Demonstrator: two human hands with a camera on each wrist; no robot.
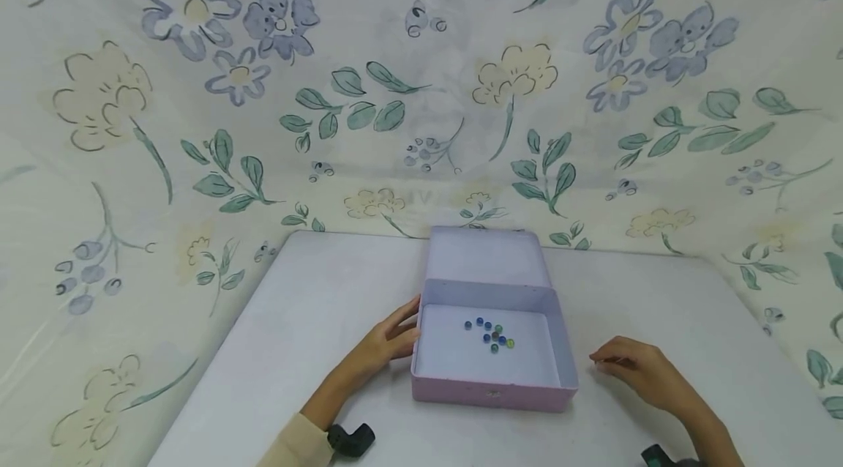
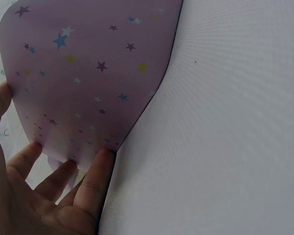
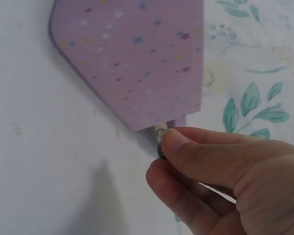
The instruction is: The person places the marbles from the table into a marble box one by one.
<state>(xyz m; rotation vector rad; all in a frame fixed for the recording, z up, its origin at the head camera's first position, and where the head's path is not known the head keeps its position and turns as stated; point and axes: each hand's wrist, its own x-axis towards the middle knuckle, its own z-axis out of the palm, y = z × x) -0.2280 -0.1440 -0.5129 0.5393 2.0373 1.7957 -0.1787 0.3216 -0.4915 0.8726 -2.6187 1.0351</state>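
Note:
An open pinkish-lilac box (image 1: 494,392) stands on the white table, its lid tipped back. Several glass marbles (image 1: 495,336), blue, green and yellowish, lie on its pale floor. Along the box's left side my left hand (image 1: 385,342) rests its spread fingertips; the left wrist view shows them against the star-printed wall (image 2: 88,73). My right hand (image 1: 635,372) hovers to the right of the box, apart from it. Between its thumb and forefinger it pinches a small dark glassy marble (image 3: 161,151), mostly covered by the fingertips.
The white table (image 1: 316,291) extends around the box on both sides. Behind and beside it hangs a floral cloth (image 1: 448,123), which meets the table's far edge close to the raised lid (image 1: 487,258).

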